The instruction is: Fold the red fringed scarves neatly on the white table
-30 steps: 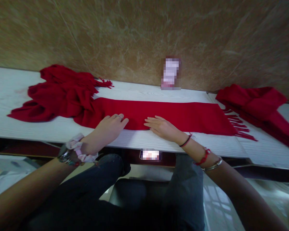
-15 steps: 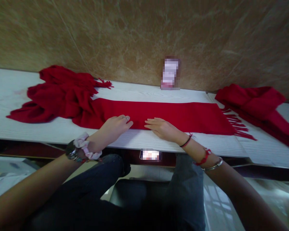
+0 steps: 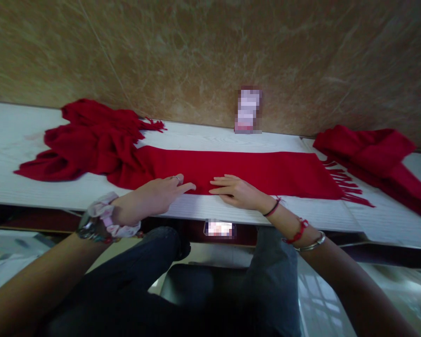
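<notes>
A long red scarf (image 3: 252,171) lies stretched flat along the white table (image 3: 196,135), its fringe at the right end and its left part bunched in a heap (image 3: 87,140). My left hand (image 3: 154,194) rests flat on the scarf's near edge, fingers stretched out toward the middle, a ring on one finger. My right hand (image 3: 236,192) lies flat beside it on the same edge, fingers pointing left. The fingertips of the two hands are a short gap apart. Neither hand grips the cloth.
A second red scarf (image 3: 375,157) lies folded on the table's right end. A small blurred card (image 3: 248,110) leans against the brown marble wall behind. My legs in dark trousers are under the table's near edge.
My left hand has slid to the right along the scarf's near edge, closing the gap to my right hand. The right hand has barely moved.
</notes>
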Tool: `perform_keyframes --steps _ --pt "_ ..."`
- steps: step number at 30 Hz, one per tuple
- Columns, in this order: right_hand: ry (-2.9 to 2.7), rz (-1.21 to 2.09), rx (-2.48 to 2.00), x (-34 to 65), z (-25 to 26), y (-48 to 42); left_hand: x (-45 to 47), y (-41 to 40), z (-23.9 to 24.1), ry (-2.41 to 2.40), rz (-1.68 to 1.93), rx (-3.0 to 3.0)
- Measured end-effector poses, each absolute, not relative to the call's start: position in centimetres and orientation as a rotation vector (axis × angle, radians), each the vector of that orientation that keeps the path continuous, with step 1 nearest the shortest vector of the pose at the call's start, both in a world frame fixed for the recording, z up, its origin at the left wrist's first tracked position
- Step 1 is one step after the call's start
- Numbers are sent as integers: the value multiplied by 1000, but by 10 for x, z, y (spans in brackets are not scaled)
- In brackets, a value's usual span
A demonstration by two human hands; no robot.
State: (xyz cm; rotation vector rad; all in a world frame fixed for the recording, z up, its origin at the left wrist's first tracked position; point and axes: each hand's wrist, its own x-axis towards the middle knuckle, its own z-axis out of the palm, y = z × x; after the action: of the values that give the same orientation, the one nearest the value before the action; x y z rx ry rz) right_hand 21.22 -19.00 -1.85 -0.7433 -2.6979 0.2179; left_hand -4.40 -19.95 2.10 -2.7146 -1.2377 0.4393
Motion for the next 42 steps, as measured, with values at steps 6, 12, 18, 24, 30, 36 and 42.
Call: perform_keyframes --steps 6,12,18,24,30,36,42 --pt "-2717 250 -722 213 -18 -190 -46 -198 33 -1200 447 -2960" --pt "-2566 182 -840 212 -19 -190 -28 -194 33 -1184 268 -2812" --pt "-2567 115 -760 210 -21 -188 -16 -192 21 -1118 208 -2779" --pt "-2543 -35 -736 207 -25 -186 -13 -191 13 -1117 111 -2699" --pt "-2532 -218 -845 199 -23 -187 -9 -190 17 -1090 105 -2649" --pt "-2494 -290 -767 201 -20 -190 -9 -189 19 -977 105 -2671" --pt "-2582 -261 -625 207 -22 -192 -20 -193 20 -906 225 -2683"
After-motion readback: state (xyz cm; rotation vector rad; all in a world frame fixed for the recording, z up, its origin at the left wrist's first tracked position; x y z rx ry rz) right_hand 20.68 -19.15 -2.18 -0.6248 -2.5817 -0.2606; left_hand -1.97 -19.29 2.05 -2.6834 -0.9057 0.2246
